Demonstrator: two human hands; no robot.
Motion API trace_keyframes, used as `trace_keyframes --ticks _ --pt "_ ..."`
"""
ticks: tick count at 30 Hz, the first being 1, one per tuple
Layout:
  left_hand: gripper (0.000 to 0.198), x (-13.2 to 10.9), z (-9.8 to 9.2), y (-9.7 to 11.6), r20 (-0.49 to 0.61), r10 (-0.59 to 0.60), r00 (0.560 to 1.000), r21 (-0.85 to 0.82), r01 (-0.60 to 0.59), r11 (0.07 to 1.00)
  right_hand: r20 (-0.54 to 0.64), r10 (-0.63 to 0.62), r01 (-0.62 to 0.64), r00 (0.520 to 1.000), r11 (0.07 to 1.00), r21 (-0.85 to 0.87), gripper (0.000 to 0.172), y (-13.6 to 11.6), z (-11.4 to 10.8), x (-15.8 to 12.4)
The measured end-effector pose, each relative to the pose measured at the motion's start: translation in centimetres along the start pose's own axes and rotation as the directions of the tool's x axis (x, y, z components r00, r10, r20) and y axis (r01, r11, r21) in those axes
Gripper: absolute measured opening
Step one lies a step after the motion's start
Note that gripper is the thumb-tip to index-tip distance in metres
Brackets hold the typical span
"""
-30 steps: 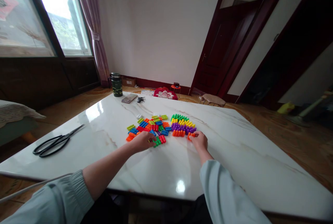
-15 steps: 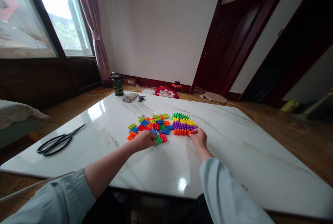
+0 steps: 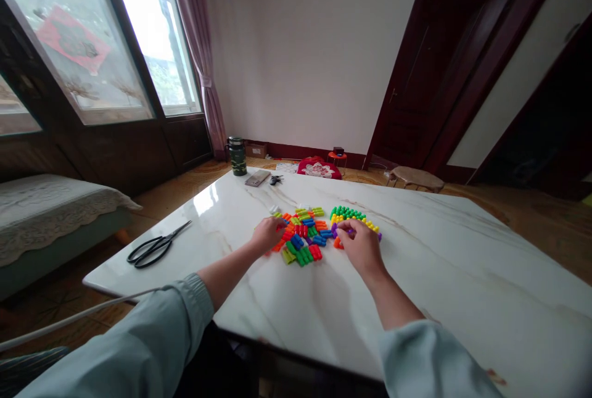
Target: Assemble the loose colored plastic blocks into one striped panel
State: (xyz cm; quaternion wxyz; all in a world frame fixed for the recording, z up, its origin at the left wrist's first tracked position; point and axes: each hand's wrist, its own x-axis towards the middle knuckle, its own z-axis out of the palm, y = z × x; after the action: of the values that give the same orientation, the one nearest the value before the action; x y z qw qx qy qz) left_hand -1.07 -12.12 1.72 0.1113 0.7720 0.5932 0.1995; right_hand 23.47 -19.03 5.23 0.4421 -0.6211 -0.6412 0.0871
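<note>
Loose plastic pieces in green, red, blue, orange and lime lie in a jumbled pile on the white marble-look table. My left hand is at the pile's left side, fingers curled down among the pieces; whatever they pinch is hidden. Right of the pile, similar pieces stand close together in colour rows: a green row, a yellow row, then purple and orange. My right hand is over the purple and orange rows, covering much of them. Its thumb and index finger are closed at the left end; what they hold cannot be made out.
Black-handled scissors lie on the left of the table. A camouflage flask, a phone and keys are at the far edge. A pale cable runs beside my left sleeve. A stool stands beyond the table.
The view has swung left. My left hand has gone from the pile's near side to its left side. My right hand has shifted from the orange row's right end to the rows' left end.
</note>
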Motion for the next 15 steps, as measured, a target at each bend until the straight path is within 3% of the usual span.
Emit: trace_keyframes --ticks 4,10,15 --pt "0.036 3.1 0.5 -1.5 0.012 -0.043 0.999 0.103 0.042 0.994 0.037 -0.184 0.186 0.982 0.981 -0.047 0.013 -4.3 -0.4 -1.8" --pt "0.06 7.2 1.9 -1.2 0.169 -0.081 0.982 0.192 0.048 0.98 0.257 -0.153 0.205 0.954 0.961 -0.185 0.014 -6.1 0.6 -3.3" --pt "0.058 9.0 1.7 -0.2 0.238 -0.143 0.961 0.195 0.097 0.976 0.284 -0.132 0.198 0.95 0.956 -0.218 0.013 -6.2 0.7 -3.1"
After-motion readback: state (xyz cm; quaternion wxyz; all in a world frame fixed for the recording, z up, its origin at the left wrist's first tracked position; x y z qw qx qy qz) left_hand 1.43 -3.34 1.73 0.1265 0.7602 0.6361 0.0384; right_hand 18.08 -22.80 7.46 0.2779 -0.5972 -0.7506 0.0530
